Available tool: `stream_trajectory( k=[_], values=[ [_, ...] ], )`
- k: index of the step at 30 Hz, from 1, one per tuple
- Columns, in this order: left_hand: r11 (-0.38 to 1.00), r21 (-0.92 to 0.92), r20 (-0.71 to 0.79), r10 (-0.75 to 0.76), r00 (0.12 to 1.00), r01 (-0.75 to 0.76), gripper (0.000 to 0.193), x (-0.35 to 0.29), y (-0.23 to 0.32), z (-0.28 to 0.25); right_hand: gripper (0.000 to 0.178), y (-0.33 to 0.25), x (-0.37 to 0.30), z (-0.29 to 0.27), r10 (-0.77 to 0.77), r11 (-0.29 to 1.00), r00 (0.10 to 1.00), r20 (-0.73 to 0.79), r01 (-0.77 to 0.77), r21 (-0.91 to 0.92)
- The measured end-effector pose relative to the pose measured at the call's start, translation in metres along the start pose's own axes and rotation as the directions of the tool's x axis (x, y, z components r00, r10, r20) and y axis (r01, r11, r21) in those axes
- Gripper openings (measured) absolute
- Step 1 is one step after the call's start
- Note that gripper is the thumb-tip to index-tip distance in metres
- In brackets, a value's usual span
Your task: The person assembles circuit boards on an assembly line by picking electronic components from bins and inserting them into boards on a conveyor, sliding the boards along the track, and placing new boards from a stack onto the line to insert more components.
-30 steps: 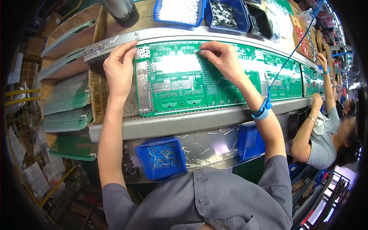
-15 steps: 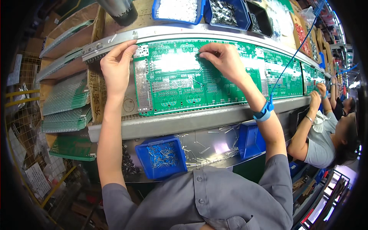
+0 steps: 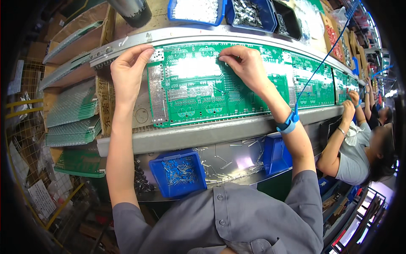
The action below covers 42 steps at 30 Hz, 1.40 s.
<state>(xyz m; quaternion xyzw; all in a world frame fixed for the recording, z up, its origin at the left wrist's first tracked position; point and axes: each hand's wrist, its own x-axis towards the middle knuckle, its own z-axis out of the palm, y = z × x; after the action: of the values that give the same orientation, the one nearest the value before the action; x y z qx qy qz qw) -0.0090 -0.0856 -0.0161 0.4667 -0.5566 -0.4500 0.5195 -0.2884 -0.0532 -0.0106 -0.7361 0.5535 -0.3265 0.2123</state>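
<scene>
A green circuit board (image 3: 241, 99) lies flat between two metal rails in front of me, with bright glare on its upper part. At its upper left corner is my left hand (image 3: 130, 72), thumb and forefinger pinched together; what is between the tips is too small to make out. Over the upper middle of the board, my right hand (image 3: 247, 65) also holds a closed pinch, its fingertips close to the board's surface. Whatever they grip there cannot be made out. A blue wrist strap (image 3: 288, 123) with a blue cord circles my right wrist.
Below the near rail (image 3: 190, 134) stands a blue bin (image 3: 157, 180) of small blue parts with leads, beside scattered metal pins. Blue bins (image 3: 172, 20) of white and metallic parts line the far side. Boards are stacked at left (image 3: 72, 133). A co-worker (image 3: 355, 148) works at right.
Both hands keep their pinches at nearly the same places. The left fingertips have shifted slightly right, and my right wrist has moved slightly left. The board looks still.
</scene>
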Motion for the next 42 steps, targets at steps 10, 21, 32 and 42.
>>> stream_trajectory(
  k=[10, 21, 32, 42],
  values=[
    [0.999, 0.037, 0.063, 0.003, 0.998, -0.006, 0.012, -0.001, -0.003, 0.001, 0.009, -0.001, -0.001, -0.002, -0.130, 0.983, 0.990, 0.060, 0.137, -0.119],
    [0.982, 0.190, 0.073, -0.001, 0.997, -0.013, 0.011, -0.002, -0.006, 0.007, 0.012, -0.061, -0.028, -0.011, 0.048, 0.944, 0.911, 0.410, 0.092, -0.316],
    [0.967, 0.245, 0.089, 0.051, 0.995, -0.071, 0.011, -0.002, -0.009, 0.012, 0.006, -0.057, -0.033, -0.006, -0.021, 0.965, 0.905, 0.425, 0.129, -0.229],
    [0.962, 0.267, 0.090, 0.040, 0.995, -0.063, 0.011, -0.001, -0.011, 0.013, 0.008, -0.055, -0.035, -0.007, -0.086, 0.945, 0.897, 0.434, 0.211, -0.250]
  ],
)
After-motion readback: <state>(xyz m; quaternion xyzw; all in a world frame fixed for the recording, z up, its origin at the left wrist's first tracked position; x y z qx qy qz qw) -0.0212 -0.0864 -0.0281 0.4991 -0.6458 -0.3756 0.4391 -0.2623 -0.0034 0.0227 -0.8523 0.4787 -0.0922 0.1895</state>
